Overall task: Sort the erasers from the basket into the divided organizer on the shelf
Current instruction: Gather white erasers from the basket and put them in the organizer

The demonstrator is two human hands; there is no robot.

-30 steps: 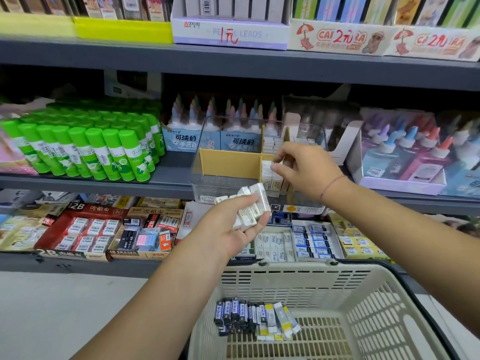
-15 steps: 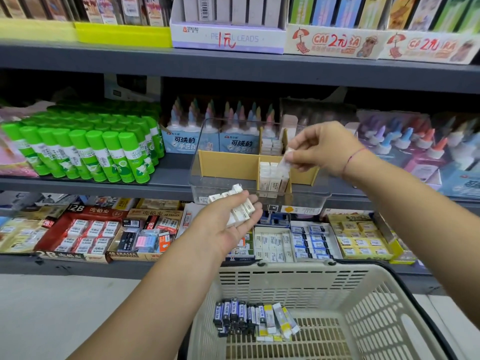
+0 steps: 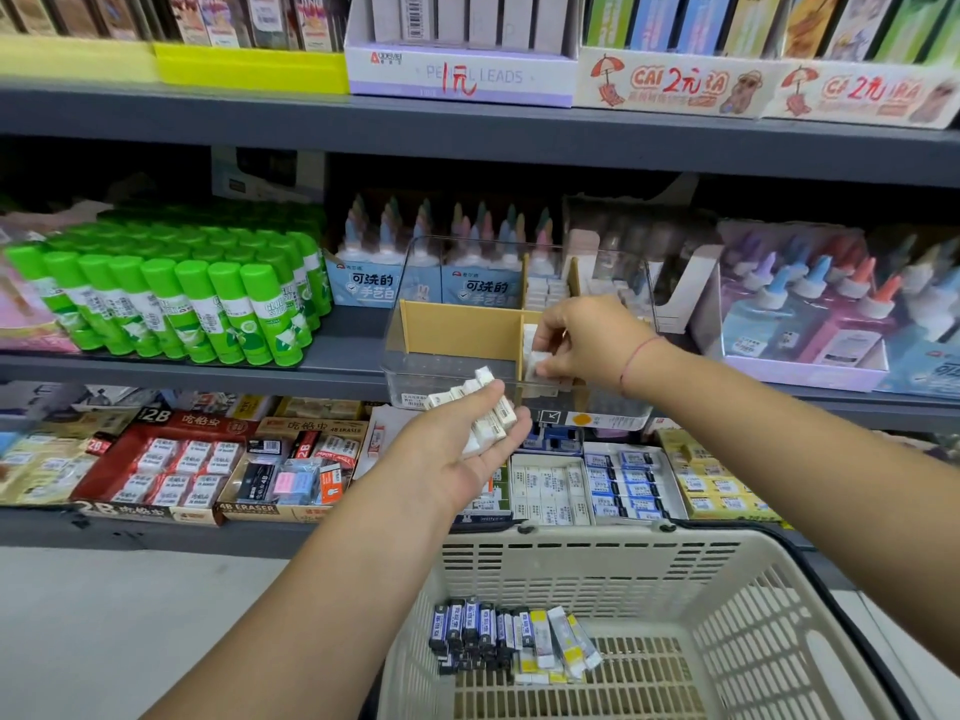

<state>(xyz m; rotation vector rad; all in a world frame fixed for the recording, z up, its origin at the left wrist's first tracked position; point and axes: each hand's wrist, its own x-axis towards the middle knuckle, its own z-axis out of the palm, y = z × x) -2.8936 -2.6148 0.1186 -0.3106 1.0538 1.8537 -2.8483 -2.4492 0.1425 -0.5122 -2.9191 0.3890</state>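
The organizer (image 3: 457, 330) stands on the middle shelf (image 3: 337, 368) ahead of you, with glue sticks (image 3: 171, 298) to its left and glue bottles (image 3: 374, 262) behind it. Your right hand (image 3: 587, 340) is in its front right compartment, pinching an eraser (image 3: 535, 363). Just before its front wall, your left hand (image 3: 457, 449) holds a handful of erasers (image 3: 488, 413). The basket (image 3: 597, 558) sits nearest you, below both hands, with loose erasers (image 3: 509, 636) on its floor toward the left. Eraser boxes (image 3: 176, 459) lie on the lower shelf behind it.

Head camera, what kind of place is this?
Most likely a stationery shop aisle: tiered shelves packed with rows of green glue sticks, eraser boxes on display, a pencil-leads box with a handwritten price, and a shopping basket below.
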